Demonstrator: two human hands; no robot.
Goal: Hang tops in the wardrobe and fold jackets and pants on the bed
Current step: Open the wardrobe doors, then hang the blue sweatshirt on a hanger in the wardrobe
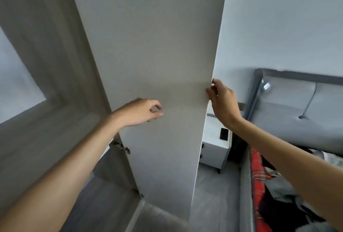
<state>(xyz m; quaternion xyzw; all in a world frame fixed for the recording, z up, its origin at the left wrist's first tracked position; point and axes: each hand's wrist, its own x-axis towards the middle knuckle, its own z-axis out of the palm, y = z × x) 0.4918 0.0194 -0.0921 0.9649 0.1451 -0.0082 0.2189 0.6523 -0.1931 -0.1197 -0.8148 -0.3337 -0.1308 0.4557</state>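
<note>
The pale wardrobe door (148,55) stands ajar in front of me, filling the middle of the view. My right hand (221,100) grips its free right edge with the fingers curled round it. My left hand (140,111) hovers in front of the door's inner face, fingers loosely curled and holding nothing. At the lower right lies the bed (246,185), with a red plaid garment (257,174) and dark clothes (289,211) heaped on it. The wardrobe's inside is hidden by the door.
The grey wood wardrobe frame (46,64) stands to the left, with metal hinges (121,147) below my left arm. A white nightstand (215,148) with a black phone (224,134) sits behind the door. A grey padded headboard (300,101) lines the right wall.
</note>
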